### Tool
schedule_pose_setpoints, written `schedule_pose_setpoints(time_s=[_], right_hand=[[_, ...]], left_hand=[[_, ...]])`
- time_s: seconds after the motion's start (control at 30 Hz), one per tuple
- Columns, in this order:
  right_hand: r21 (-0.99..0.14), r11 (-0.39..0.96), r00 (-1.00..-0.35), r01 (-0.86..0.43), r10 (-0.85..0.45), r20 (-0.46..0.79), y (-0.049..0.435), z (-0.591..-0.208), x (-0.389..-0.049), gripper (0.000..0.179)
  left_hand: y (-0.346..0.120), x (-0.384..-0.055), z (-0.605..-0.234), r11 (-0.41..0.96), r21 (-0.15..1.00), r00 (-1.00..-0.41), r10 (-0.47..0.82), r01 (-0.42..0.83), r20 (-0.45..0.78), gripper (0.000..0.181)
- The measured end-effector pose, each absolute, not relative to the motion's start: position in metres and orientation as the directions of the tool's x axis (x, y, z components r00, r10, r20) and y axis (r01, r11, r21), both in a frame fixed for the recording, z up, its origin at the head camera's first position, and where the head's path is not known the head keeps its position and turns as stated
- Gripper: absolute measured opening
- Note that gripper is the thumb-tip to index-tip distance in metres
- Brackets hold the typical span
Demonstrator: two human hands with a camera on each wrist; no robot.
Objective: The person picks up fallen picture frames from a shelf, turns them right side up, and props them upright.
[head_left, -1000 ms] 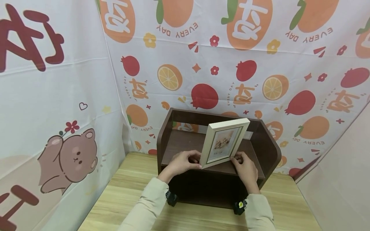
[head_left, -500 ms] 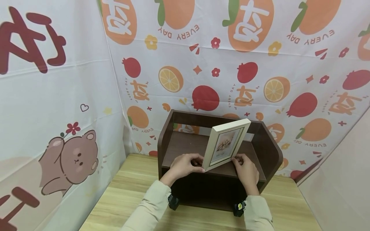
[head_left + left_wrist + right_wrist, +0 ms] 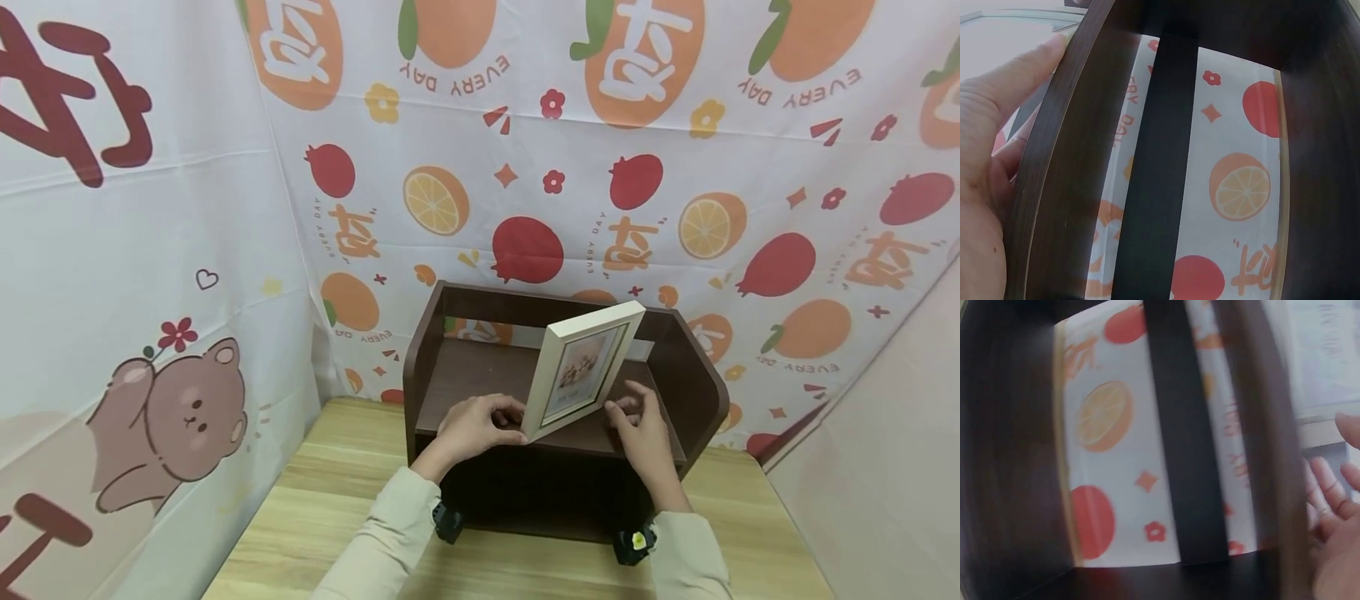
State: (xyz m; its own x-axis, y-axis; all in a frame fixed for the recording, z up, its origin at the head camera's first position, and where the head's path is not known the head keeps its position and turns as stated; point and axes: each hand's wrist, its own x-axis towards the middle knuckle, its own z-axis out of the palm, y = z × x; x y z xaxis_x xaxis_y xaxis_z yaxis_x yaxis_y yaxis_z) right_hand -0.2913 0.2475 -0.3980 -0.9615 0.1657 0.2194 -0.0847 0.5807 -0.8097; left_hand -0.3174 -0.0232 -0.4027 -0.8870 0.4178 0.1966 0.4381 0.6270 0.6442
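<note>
A cream picture frame stands upright, turned at an angle, on the top board of a dark brown shelf. At its lower left corner my left hand pinches it, thumb in front and fingers behind. My right hand is just off the frame's lower right side, its fingers parted and loosely bent, holding nothing. The left wrist view has the left thumb at the shelf board's edge. In the right wrist view, the right fingers show below a blurred part of the frame.
The shelf has raised side walls and a dark lower compartment. It stands on a light wood-grain table. Behind it hangs a fruit-print cloth; a bear-print cloth hangs to the left.
My right hand has let go of the frame's lower right corner and moved slightly right, its fingers spreading. The left hand keeps its pinch, and the frame has barely moved.
</note>
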Motion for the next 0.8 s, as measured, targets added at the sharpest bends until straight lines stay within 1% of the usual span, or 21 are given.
schedule_pose_setpoints(time_s=[0.07, 0.13, 0.23, 0.33, 0.5, 0.6, 0.7, 0.8], right_hand=[[-0.838, 0.529, -0.953, -0.133, 0.164, 0.254, 0.246, -0.386, -0.285, 0.053], [-0.825, 0.530, -0.934, -0.195, 0.156, 0.321, 0.243, -0.370, -0.279, 0.052], [-0.771, 0.565, -0.888, -0.296, 0.135, 0.440, 0.235, -0.344, -0.271, 0.051], [-0.689, 0.626, -0.850, -0.364, 0.079, 0.521, 0.225, -0.319, -0.263, 0.053], [-0.500, 0.772, -0.806, -0.392, -0.027, 0.591, 0.200, -0.284, -0.250, 0.062], [-0.389, 0.832, -0.773, -0.395, -0.071, 0.631, 0.187, -0.270, -0.246, 0.065], [-0.338, 0.857, -0.773, -0.388, -0.103, 0.626, 0.177, -0.259, -0.245, 0.065], [-0.317, 0.871, -0.797, -0.376, -0.130, 0.590, 0.170, -0.255, -0.247, 0.064]], left_hand=[[-0.024, -0.317, -0.403, 0.633, 0.635, -0.887, 0.413, 0.443, 0.207, 0.033], [-0.024, -0.317, -0.403, 0.637, 0.627, -0.886, 0.409, 0.448, 0.217, 0.033], [-0.023, -0.317, -0.403, 0.639, 0.620, -0.884, 0.406, 0.455, 0.230, 0.033], [-0.023, -0.317, -0.403, 0.639, 0.619, -0.884, 0.406, 0.457, 0.233, 0.033], [-0.022, -0.316, -0.403, 0.641, 0.620, -0.886, 0.404, 0.452, 0.229, 0.032], [-0.022, -0.316, -0.402, 0.644, 0.616, -0.885, 0.404, 0.454, 0.230, 0.032], [-0.022, -0.317, -0.402, 0.643, 0.615, -0.884, 0.408, 0.457, 0.230, 0.031], [-0.023, -0.317, -0.403, 0.643, 0.609, -0.880, 0.413, 0.465, 0.235, 0.031]])
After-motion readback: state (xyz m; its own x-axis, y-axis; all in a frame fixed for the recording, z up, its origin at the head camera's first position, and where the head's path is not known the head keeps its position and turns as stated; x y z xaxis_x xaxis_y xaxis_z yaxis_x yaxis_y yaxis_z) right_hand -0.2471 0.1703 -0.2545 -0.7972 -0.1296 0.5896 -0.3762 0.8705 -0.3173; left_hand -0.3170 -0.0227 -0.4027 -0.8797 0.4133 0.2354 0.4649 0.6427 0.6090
